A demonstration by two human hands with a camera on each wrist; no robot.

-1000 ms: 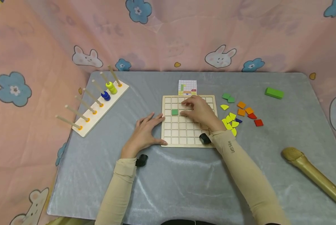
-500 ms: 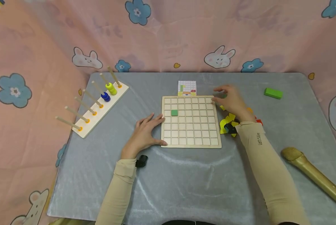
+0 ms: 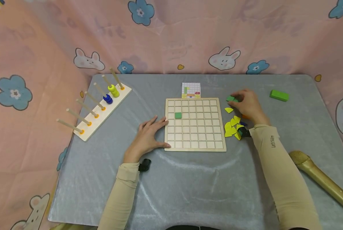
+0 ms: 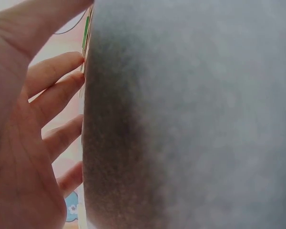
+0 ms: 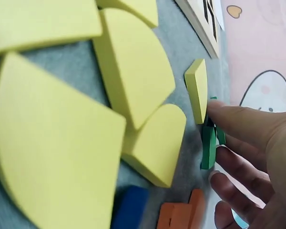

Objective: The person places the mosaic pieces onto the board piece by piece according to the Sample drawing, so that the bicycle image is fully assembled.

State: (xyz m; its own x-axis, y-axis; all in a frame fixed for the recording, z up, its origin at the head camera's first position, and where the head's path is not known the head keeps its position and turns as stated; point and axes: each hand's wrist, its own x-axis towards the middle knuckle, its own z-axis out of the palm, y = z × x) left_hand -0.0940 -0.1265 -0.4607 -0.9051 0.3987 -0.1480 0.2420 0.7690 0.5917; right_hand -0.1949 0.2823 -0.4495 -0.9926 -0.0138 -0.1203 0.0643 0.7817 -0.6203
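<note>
In the head view, my left hand [image 3: 146, 137] rests at the left side of a square wooden grid board [image 3: 195, 149], fingers spread, with thumb and fingertips at its edge. One green square tile [image 3: 178, 115] sits in a cell of the board. Right of the board, my right hand [image 3: 249, 105] pinches a green square tile [image 5: 209, 147] between thumb and fingers. Another green tile [image 3: 230, 98] lies right beside it. Yellow quarter-round pieces [image 5: 62, 143] lie closer to the right wrist, with a blue piece [image 5: 129, 208] and orange squares [image 5: 174, 215] partly hidden by the arm.
A printed pattern card [image 3: 191, 89] lies behind the board. At the left stands a peg rack [image 3: 86, 135] with blue and yellow beads. A green block [image 3: 279, 95] lies at the back right, and a wooden stick with a rounded head [image 3: 317, 174] lies at the right.
My right hand has moved right from over the board to the loose green tiles, and its fingers have come down around one. The left hand stays at the board's edge.
</note>
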